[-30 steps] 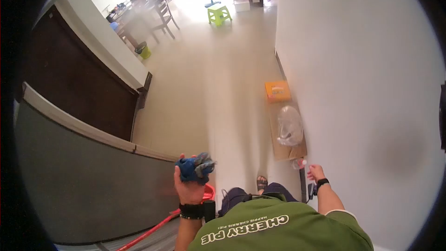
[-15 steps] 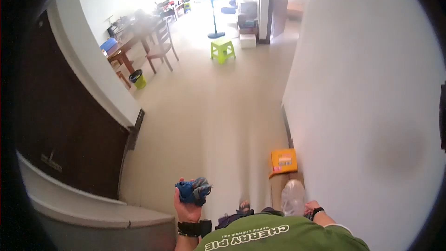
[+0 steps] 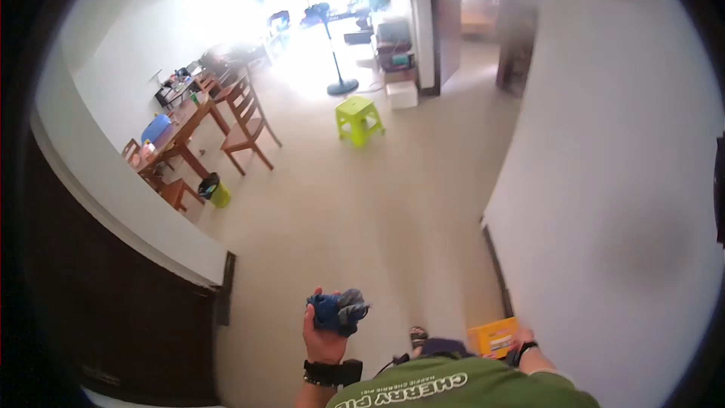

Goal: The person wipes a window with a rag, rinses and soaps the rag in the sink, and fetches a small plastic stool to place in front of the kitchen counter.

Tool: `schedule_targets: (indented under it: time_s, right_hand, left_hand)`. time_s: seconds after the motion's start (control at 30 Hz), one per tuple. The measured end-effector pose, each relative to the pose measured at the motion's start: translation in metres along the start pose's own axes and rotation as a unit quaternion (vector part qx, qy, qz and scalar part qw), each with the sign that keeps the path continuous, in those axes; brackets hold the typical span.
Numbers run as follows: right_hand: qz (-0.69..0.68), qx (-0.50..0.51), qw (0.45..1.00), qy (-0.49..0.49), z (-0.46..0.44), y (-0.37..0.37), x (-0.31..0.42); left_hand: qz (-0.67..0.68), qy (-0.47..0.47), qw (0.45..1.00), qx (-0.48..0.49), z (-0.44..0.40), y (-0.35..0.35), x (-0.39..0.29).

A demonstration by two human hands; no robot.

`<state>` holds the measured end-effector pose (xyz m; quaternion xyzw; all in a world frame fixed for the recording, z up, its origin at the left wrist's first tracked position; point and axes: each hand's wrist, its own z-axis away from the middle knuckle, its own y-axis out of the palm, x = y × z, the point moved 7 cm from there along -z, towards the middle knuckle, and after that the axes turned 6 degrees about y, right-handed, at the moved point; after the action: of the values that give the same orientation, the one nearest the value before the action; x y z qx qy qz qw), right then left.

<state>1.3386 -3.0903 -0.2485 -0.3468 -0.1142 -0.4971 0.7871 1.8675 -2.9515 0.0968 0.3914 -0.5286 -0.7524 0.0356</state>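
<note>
My left hand (image 3: 326, 344) is raised in front of me, its fingers wrapped round a crumpled bundle of blue and grey cloth (image 3: 337, 313). A dark band circles that wrist. Low at my right side, my right hand (image 3: 522, 338) is curled closed beside an orange box (image 3: 492, 336). Something dark shows just below its fingers, too small and too covered to name. Whether this hand touches the box, I cannot tell.
A green stool (image 3: 359, 121) stands ahead on the tiled floor, a standing fan (image 3: 332, 53) behind it. To the left are a wooden chair (image 3: 245, 128), a table (image 3: 177, 132) and a bin (image 3: 215, 190). A white wall (image 3: 604, 181) runs along my right, a dark door (image 3: 113, 310) on my left.
I have moved forward along the passage; the stool and chair appear nearer. The orange box has slid down beside my right hand, and the clear plastic item there has left view. My left hand keeps the cloth.
</note>
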Motion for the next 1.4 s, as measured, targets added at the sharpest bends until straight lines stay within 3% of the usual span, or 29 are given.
schedule_targets:
  time_s: [0.1,0.17,0.2,0.3,0.4,0.53,0.63,0.77,0.97,1.03,1.17,1.23,1.27,1.33,1.4]
  right_hand:
    - [0.072,0.079,0.993,0.049,-0.049,0.043,0.101]
    - [0.253,0.046,0.956,-0.137,-0.077,0.081,0.183]
    - [0.197,0.058,0.974,-0.093,-0.064,0.097,0.234]
    - [0.145,0.065,0.974,-0.159,-0.072,0.157,0.358]
    - [0.110,0.074,0.972,-0.193,-0.081,0.215,0.430]
    - [0.180,0.088,0.978,-0.050,-0.109,0.268,0.450]
    - [0.164,0.088,0.982,-0.034,-0.112,0.286,0.485]
    - [0.049,-0.031,0.997,-0.054,-0.137,0.293,0.516]
    - [0.055,-0.070,0.991,0.101,-0.198,0.315,0.546]
    - [0.172,-0.077,0.981,0.046,-0.224,0.331,0.595]
    - [0.216,-0.009,0.975,0.041,-0.287,0.397,0.702]
    - [0.170,-0.057,0.972,-0.149,-0.362,0.440,0.755]
    - [0.209,-0.042,0.953,-0.217,-0.357,0.460,0.812]
    - [0.081,0.017,0.974,-0.211,-0.335,0.490,0.897]
    - [0.093,0.055,0.964,-0.243,-0.289,0.511,0.993]
  left_hand:
    - [-0.003,0.053,0.998,-0.021,-0.055,-0.003,-0.040]
    - [0.010,0.083,0.996,-0.042,-0.080,-0.017,-0.062]
    - [0.014,0.090,0.994,-0.057,-0.099,-0.028,-0.070]
    - [0.048,0.100,0.988,-0.104,-0.167,-0.052,-0.085]
    - [0.066,0.090,0.989,-0.101,-0.238,-0.073,-0.103]
    - [0.043,0.066,0.996,-0.053,-0.357,-0.050,-0.137]
    - [0.029,0.041,0.999,-0.010,-0.449,-0.024,-0.152]
    - [-0.006,-0.017,1.000,0.014,-0.561,0.012,-0.148]
    - [-0.004,-0.061,0.997,0.038,-0.693,0.024,-0.125]
    - [-0.001,-0.050,0.998,0.029,-0.736,0.027,-0.129]
    - [-0.028,-0.023,0.999,0.006,-0.800,0.027,-0.160]
    - [-0.014,-0.005,1.000,-0.010,-0.834,0.025,-0.171]
    - [-0.004,0.004,1.000,-0.019,-0.850,0.024,-0.174]
    - [-0.002,0.000,1.000,-0.027,-0.872,0.018,-0.178]
    - [0.000,-0.003,0.999,-0.035,-0.920,0.017,-0.181]
